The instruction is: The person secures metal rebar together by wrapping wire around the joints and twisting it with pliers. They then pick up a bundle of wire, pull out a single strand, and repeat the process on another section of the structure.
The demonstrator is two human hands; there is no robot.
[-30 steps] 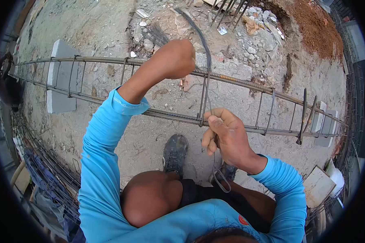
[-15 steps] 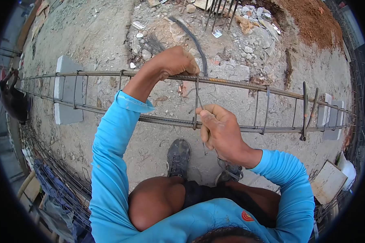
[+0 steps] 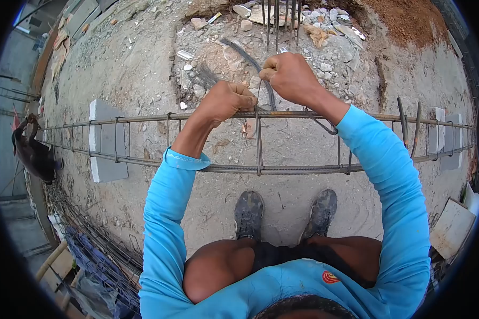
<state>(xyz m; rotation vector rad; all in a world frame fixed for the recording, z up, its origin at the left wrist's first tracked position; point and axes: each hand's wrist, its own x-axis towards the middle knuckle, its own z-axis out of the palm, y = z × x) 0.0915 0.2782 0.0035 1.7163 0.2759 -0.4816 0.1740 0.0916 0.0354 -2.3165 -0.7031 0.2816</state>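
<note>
A long rebar cage (image 3: pixel 298 170) runs left to right in front of me, with square stirrups (image 3: pixel 259 146) across its bars. My left hand (image 3: pixel 226 102) is closed at the top bar, its fingertips pinched on a thin tie wire (image 3: pixel 259 91) beside a stirrup. Above and to the right, my right hand (image 3: pixel 292 77) pinches the same wire, which stretches up from the bar. Under my right wrist a dark wire loop (image 3: pixel 322 126) hangs by the top bar; where its ends go is hidden.
Pale blocks (image 3: pixel 107 139) prop the cage at the left, and more blocks (image 3: pixel 452 139) at the right. Beyond it lie a bundle of wires (image 3: pixel 245 56), rubble (image 3: pixel 324 64) and upright rebar (image 3: pixel 278 26). Another person (image 3: pixel 33 151) bends at the cage's far left end.
My right hand has moved from between the bars up above the top bar, drawing the wire upward. My left hand stays at the top bar. The view has shifted slightly.
</note>
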